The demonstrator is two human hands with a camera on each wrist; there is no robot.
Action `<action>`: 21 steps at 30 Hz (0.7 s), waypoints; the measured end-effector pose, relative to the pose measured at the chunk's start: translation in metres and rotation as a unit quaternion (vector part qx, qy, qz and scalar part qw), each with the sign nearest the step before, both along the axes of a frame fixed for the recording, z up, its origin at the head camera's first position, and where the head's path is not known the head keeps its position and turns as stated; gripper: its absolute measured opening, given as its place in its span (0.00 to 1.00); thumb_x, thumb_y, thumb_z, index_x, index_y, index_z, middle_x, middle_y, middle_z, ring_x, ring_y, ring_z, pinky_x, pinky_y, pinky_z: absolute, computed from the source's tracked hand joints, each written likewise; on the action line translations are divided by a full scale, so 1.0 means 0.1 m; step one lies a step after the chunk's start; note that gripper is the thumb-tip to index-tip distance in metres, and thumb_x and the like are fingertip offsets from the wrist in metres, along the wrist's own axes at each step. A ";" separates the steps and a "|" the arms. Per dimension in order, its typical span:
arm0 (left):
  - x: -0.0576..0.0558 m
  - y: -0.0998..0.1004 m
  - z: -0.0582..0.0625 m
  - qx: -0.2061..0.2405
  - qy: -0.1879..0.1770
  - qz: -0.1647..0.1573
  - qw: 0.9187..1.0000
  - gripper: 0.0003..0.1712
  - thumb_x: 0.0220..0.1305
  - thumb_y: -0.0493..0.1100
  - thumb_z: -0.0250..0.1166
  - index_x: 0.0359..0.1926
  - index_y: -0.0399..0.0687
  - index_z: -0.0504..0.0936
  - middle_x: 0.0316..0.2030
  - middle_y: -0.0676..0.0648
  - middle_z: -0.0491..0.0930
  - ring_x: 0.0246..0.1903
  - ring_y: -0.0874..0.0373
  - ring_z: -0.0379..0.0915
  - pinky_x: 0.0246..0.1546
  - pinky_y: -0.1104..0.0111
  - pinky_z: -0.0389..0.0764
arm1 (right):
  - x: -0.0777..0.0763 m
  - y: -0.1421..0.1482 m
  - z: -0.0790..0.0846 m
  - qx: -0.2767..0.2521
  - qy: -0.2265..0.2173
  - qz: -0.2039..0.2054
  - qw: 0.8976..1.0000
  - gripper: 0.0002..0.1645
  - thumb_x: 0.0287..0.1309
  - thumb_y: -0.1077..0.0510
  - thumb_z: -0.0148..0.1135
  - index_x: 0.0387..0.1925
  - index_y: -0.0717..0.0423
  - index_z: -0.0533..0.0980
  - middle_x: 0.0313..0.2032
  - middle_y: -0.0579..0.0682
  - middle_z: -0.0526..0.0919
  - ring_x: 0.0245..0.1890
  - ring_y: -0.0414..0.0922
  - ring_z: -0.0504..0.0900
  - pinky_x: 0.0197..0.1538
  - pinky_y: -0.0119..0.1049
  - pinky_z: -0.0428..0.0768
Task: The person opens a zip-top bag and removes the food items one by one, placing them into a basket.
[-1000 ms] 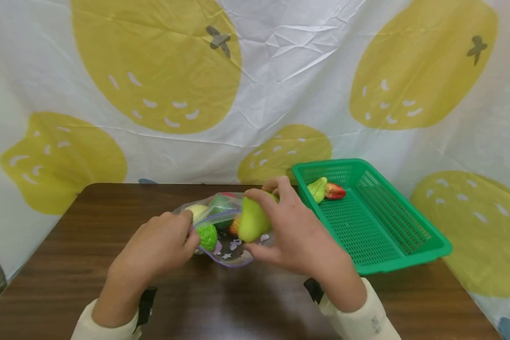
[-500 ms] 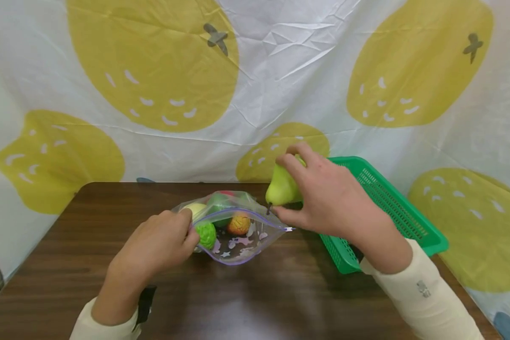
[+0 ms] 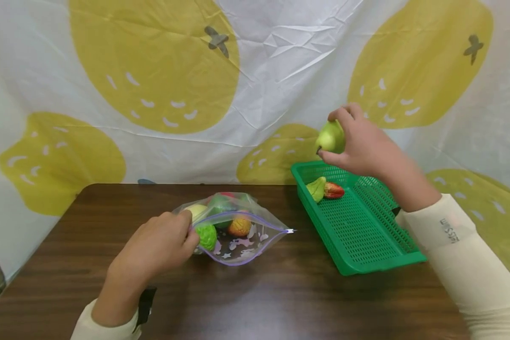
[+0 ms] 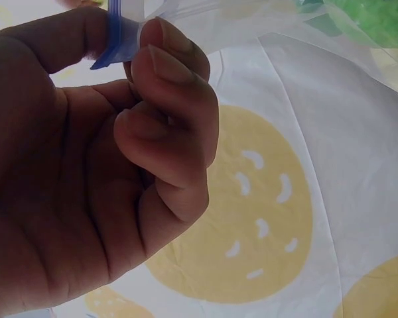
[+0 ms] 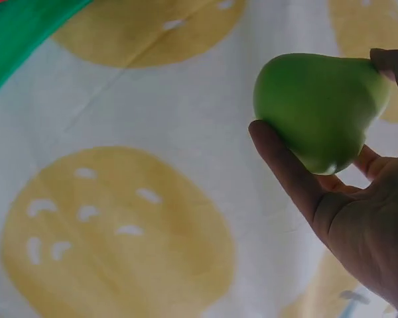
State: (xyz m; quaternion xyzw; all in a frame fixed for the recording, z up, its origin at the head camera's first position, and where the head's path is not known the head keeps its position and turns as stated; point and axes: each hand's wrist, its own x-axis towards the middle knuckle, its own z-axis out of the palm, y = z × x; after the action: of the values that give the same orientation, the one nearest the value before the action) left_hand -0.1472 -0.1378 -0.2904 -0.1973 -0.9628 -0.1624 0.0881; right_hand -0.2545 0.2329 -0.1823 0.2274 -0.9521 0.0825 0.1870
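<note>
We note the right hand (image 3: 362,144) raised near the far end of the green basket (image 3: 358,226), fingers gripping a green pear (image 3: 332,135) in the air. Left hand (image 3: 157,243): fingers pinch the zip bag (image 3: 245,255) at its open mouth, toy produce (image 3: 239,226) inside, on the wooden surface (image 3: 238,302).

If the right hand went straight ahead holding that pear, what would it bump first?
Probably the fruit-print cloth: nothing else shows ahead of the right hand and its pear, but the depth is hard to tell.

Narrow free strip between plastic bag (image 3: 255,242) and green basket (image 3: 350,231), raised rim (image 3: 384,268) an obstacle.
</note>
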 end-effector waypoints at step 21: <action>0.02 -0.01 -0.01 -0.003 -0.014 0.000 1.000 0.13 0.57 0.38 0.56 0.18 0.47 0.66 0.13 0.50 0.63 0.13 0.56 0.59 0.11 0.65 0.61 | -0.86 0.98 -1.01 0.006 -0.129 -0.146 0.981 0.43 0.71 0.37 0.44 0.62 0.73 0.68 0.56 0.77 0.75 0.54 0.73 0.70 0.57 0.70 0.69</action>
State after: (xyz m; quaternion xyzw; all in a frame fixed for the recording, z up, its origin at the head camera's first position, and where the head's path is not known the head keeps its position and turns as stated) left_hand -0.1454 -0.1389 -0.2917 -0.1957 -0.9643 -0.1625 0.0739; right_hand -0.3408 0.3312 -0.2829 0.0748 -0.9917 0.0768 0.0714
